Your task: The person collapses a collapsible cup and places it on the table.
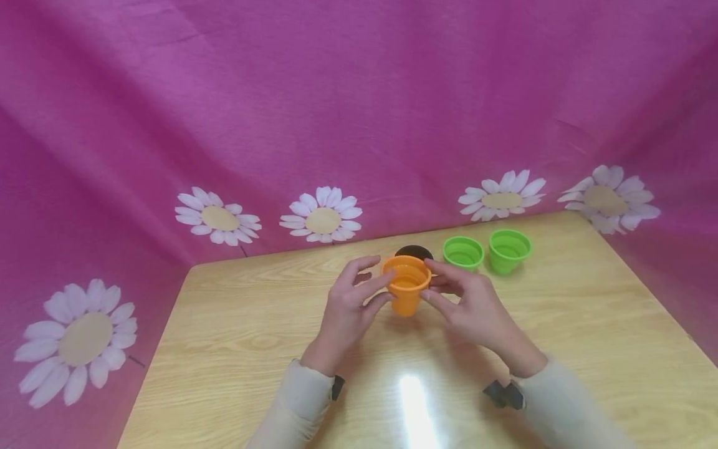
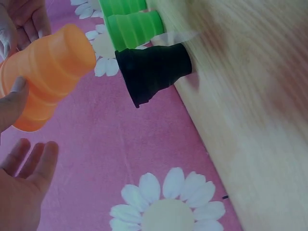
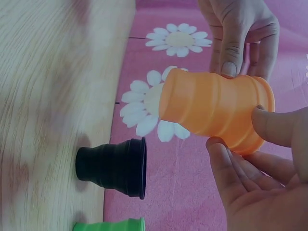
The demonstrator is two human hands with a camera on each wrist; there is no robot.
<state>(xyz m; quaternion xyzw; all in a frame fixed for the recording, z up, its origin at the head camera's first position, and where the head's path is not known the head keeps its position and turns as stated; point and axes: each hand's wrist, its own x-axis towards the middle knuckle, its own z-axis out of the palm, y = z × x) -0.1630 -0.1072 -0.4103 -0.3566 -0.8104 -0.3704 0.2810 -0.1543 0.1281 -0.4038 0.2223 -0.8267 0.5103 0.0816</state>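
An orange ribbed cup (image 1: pixel 406 302) is held above the table between both hands, its mouth facing up in the head view. My left hand (image 1: pixel 349 307) pinches the cup's left side, the thumb outside and a fingertip over the rim; its other fingers stand away from the cup in the left wrist view. On the opposite side my right hand (image 1: pixel 479 305) grips the cup near the rim, with the thumb (image 3: pixel 274 126) on the wall. Behind it, a black ribbed cup (image 3: pixel 113 166) stands upright on the table, partly hidden by the orange one in the head view.
Two green cups (image 1: pixel 463 251) (image 1: pixel 508 249) stand upright side by side at the back right of the wooden table (image 1: pixel 252 355). A pink cloth (image 1: pixel 359 112) with white daisies hangs behind the table and along its sides. Light glares off the tabletop in front.
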